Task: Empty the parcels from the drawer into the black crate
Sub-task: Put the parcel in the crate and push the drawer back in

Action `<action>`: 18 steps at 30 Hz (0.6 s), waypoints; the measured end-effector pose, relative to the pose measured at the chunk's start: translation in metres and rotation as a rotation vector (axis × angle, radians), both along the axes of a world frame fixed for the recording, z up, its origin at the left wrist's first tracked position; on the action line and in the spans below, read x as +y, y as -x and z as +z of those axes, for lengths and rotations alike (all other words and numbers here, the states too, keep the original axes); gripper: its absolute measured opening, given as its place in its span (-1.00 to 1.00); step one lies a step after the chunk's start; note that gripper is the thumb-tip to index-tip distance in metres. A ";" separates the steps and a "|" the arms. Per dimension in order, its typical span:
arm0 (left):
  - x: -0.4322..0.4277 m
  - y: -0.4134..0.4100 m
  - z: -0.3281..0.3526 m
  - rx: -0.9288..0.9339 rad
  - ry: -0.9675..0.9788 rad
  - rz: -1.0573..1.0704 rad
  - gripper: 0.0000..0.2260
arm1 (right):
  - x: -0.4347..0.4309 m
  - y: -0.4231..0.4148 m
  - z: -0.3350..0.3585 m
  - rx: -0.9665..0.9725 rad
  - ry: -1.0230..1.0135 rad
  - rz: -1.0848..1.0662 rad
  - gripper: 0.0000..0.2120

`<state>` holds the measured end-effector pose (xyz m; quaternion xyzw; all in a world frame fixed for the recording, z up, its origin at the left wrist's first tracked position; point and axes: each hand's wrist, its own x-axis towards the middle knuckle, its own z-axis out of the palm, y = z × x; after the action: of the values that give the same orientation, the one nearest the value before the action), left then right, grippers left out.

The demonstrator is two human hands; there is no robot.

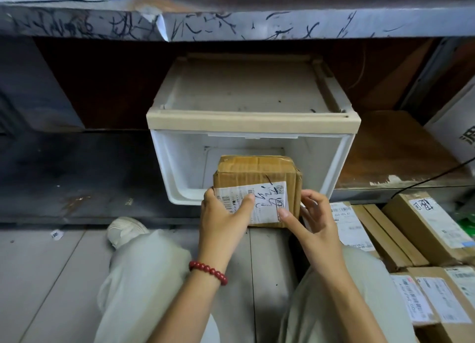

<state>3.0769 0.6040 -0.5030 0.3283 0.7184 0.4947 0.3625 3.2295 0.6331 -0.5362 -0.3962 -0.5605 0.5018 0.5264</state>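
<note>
Parcel hangs over the drawer at its front edge, my left hand and right hand each clasping a side: stiff taped cardboard, light I'd guess, safest held by opposite edges.

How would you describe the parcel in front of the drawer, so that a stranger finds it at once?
Find the open white drawer in the middle. At its front edge, the left grip and right grip hold a brown cardboard parcel. Unlike the parcels stacked at the right, it is in hand, with a wrinkled taped top.
</note>
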 end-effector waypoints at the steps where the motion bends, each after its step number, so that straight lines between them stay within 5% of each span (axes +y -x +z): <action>1: 0.000 0.001 0.001 -0.011 -0.001 0.001 -0.61 | 0.000 0.000 0.000 -0.006 -0.012 0.009 -0.64; 7: -0.003 0.004 0.007 -0.087 -0.021 -0.011 -0.65 | -0.004 0.000 0.006 -0.050 0.032 -0.007 -0.70; 13: -0.003 0.003 0.011 -0.074 -0.039 -0.004 -0.75 | 0.001 -0.002 0.003 -0.021 0.129 -0.030 -0.49; 16: -0.003 0.002 0.015 -0.068 -0.065 0.034 -0.42 | 0.003 -0.002 0.002 0.034 0.224 -0.062 -0.53; 18: -0.003 0.001 0.018 -0.093 -0.090 0.078 -0.45 | 0.003 0.000 0.002 0.055 0.260 -0.058 -0.62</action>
<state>3.0754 0.6010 -0.4850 0.2929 0.6900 0.5550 0.3607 3.2295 0.6365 -0.5341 -0.4635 -0.4643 0.5654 0.4999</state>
